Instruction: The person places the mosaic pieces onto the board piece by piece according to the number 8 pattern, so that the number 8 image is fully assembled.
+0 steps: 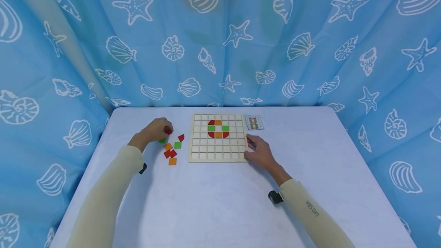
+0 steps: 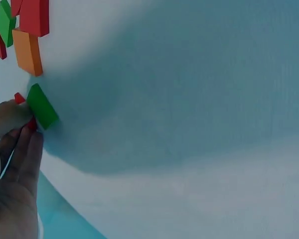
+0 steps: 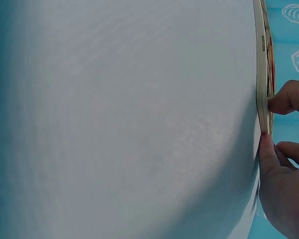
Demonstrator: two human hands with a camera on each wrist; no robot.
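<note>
The left hand pinches a flat red piece — the right hand grips a pale, square-gridded wooden board.

At the frame's centre, the board looks like smooth, matt wood. Left of centre, the tiles look smooth; whether wood or plastic cannot be told. Right of centre, the card looks like paper. The tablecloth in the lower half is matt cloth; the curtain up top is folded, printed cloth; the sleeves are matt fabric.
</note>
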